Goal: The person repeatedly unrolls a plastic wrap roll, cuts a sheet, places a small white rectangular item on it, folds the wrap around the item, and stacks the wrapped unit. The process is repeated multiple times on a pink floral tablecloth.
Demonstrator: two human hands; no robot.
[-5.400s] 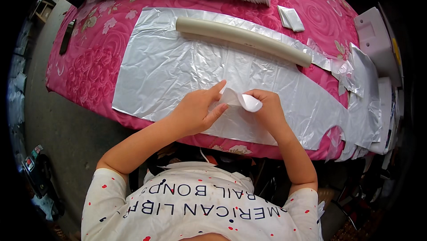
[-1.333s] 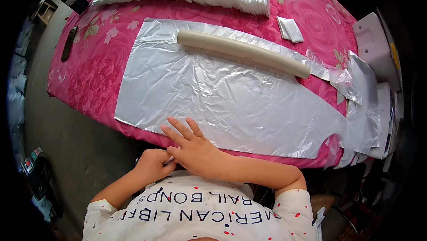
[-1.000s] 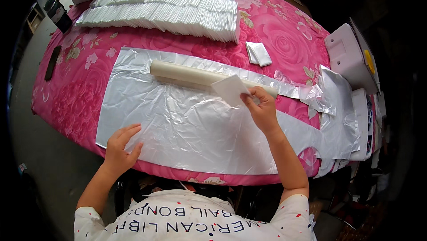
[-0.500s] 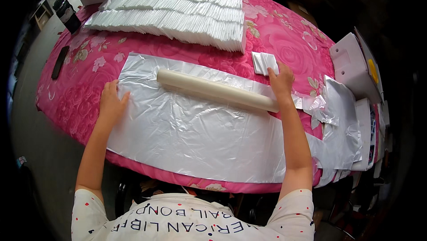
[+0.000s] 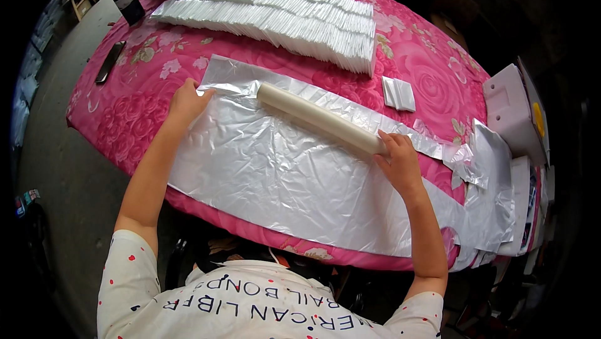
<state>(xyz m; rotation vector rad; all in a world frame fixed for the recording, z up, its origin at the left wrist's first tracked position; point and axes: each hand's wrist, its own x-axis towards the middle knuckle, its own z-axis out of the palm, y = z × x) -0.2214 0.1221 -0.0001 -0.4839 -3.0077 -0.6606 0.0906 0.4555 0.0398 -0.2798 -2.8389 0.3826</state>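
A large silvery-white plastic bag lies spread flat and wrinkled, with two handle-like strips at its right end. My left hand is closed on the bag's far left edge, fingers pinched together. Across the bag's far part, a smooth pale tube lies slanting down to the right. At the tube's right end is my right hand, with thumb and fingers around it. Beyond that hand a small folded white plastic packet rests on the cloth, untouched.
Rows of folded white packets stand at the back of the pink flowered tablecloth. A dark bottle and a black phone are at left. More loose plastic bags and a white foam box lie at right.
My right hand has left the folded packet and come down onto the tube's end. My left hand has moved from lying open to pinching the bag's edge. The whole view has shifted slightly.
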